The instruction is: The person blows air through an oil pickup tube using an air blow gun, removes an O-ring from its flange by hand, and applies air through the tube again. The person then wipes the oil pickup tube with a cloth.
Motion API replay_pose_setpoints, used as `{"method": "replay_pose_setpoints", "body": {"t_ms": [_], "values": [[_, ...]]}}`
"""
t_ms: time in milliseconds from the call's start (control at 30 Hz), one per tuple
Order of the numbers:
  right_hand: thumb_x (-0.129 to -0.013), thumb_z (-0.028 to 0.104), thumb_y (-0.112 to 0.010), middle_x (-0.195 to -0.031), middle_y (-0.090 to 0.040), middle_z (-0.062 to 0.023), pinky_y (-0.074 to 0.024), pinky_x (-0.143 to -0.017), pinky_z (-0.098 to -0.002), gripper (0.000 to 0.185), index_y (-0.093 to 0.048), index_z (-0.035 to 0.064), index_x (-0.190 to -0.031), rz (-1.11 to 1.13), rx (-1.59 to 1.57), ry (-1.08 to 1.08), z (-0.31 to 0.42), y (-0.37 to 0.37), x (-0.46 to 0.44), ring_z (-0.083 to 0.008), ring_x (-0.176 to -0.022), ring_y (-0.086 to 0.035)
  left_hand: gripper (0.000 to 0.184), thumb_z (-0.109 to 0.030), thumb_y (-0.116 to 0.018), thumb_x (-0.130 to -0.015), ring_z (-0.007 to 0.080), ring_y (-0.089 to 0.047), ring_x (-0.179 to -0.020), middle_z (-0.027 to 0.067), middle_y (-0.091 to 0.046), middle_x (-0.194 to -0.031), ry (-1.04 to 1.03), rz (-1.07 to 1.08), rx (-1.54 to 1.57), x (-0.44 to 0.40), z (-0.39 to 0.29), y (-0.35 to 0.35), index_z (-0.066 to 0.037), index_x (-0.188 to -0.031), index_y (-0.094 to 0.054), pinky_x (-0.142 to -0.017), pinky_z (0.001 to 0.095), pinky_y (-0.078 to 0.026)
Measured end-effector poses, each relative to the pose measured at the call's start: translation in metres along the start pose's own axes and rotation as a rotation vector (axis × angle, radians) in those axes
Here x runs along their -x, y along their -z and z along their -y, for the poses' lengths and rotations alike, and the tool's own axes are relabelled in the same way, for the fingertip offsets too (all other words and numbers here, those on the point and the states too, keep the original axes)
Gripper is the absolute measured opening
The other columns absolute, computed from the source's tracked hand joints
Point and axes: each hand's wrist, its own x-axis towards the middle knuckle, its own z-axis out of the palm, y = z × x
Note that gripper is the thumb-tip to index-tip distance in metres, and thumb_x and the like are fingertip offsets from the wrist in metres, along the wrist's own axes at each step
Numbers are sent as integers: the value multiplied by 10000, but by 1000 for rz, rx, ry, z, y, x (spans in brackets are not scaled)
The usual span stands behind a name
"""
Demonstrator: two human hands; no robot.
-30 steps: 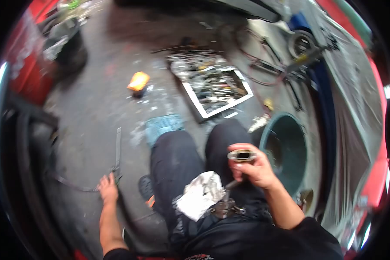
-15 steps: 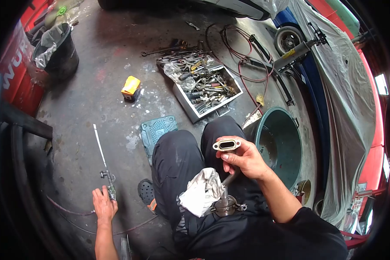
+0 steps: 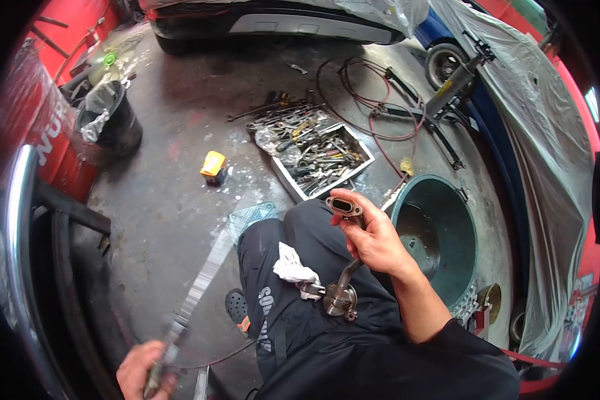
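In my right hand [image 3: 373, 233] is a bent metal pipe [image 3: 351, 268] with an oval two-hole flange [image 3: 344, 205] at its upper end. My fingers and thumb close just below that flange. The pipe's lower end joins a round metal fitting [image 3: 340, 301] over my lap. A crumpled white rag [image 3: 293, 265] lies against my thigh beside the fitting. At lower left, my left hand [image 3: 142, 371] wraps round a hose-fed hand tool [image 3: 170, 340], apparently an air gun. A long pale strip [image 3: 203, 280] extends from it, smeared by motion.
A box of wrenches and sockets [image 3: 290, 181] stands ahead, with more tools piled at its left. Nearby are a yellow-topped container [image 3: 213, 168] and a teal plastic mat [image 3: 263, 212]. A large green tub [image 3: 470, 267] stands right; a black bin [image 3: 130, 130] stands left.
My left hand has moved down and left with the hose-fed tool, lifting it. The rag has slid off the pipe toward my thigh. The flange has tilted, and the view has shifted.
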Motion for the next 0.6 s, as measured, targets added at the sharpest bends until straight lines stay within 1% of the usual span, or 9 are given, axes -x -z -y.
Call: {"method": "replay_pose_setpoints", "body": {"t_ms": [33,67,100,167,200,300,333,467,600], "values": [[-957,-62,-480,-1056,-640,-63,-460,-566,-226,522,-480,163,-1427,23,-15,3,-2,-2,-1,-49,-627,-490,358,23,-693,-805,319,-694,-980,212,-691,-1109,54,87,122,3,-18,3,45,-1161,-656,-852,346,-518],[-951,-64,-484,-1037,-645,-61,-465,-566,-234,524,-481,158,-1426,13,9,3,-4,-3,-2,-52,-629,-499,348,-46,-726,-820,327,-698,-959,221,-692,-1072,-40,86,122,-3,-38,-2,69,-1140,-654,-842,358,-525],[-945,-66,-489,-1019,-651,-59,-470,-567,-241,527,-482,152,-1424,0,35,2,-7,-5,-3,-55,-631,-507,348,-46,-726,-820,327,-698,-959,221,-692,-1072,-23,74,107,-6,-50,-2,69,-1140,-654,-842,358,-525],[-938,-69,-493,-986,-657,-55,-474,-568,-250,536,-481,151,-1427,16,33,17,-15,-5,-6,-59,-636,-520,370,-116,-760,-815,331,-711,-899,238,-695,-1036,-125,113,188,-12,-69,-2,97,-1099,-656,-807,353,-535],[-941,-66,-490,-988,-656,-51,-474,-568,-249,530,-483,150,-1425,7,41,19,-18,-5,-5,-60,-636,-521,396,-160,-783,-799,338,-718,-834,240,-702,-978,-143,120,200,-16,-78,-2,113,-1058,-661,-765,345,-544],[-950,-54,-485,-989,-648,-43,-478,-574,-251,506,-489,144,-1415,-10,36,8,-20,-4,-5,-66,-642,-530,362,-136,-782,-793,346,-718,-802,233,-704,-937,-150,112,147,-19,-100,-6,105,-1037,-668,-732,339,-546],[-953,-52,-485,-990,-644,-42,-480,-578,-250,498,-490,143,-1411,-8,31,31,-22,-2,-5,-66,-649,-532,316,-78,-767,-784,334,-718,-788,228,-700,-907,-141,110,104,-22,-107,-7,102,-1024,-667,-716,333,-545],[-959,-53,-482,-995,-632,-36,-481,-584,-251,488,-488,141,-1406,-26,2,22,-27,6,-6,-67,-666,-534,250,8,-729,-764,312,-718,-753,203,-702,-878,-99,84,67,-28,-116,-13,93,-991,-668,-691,317,-538],[-952,-57,-492,-990,-631,-35,-478,-575,-257,497,-483,142,-1408,-23,-51,35,-32,9,-5,-67,-654,-529,247,17,-726,-760,312,-717,-747,200,-702,-874,-107,96,95,-31,-119,-17,95,-986,-666,-685,314,-535]]}}
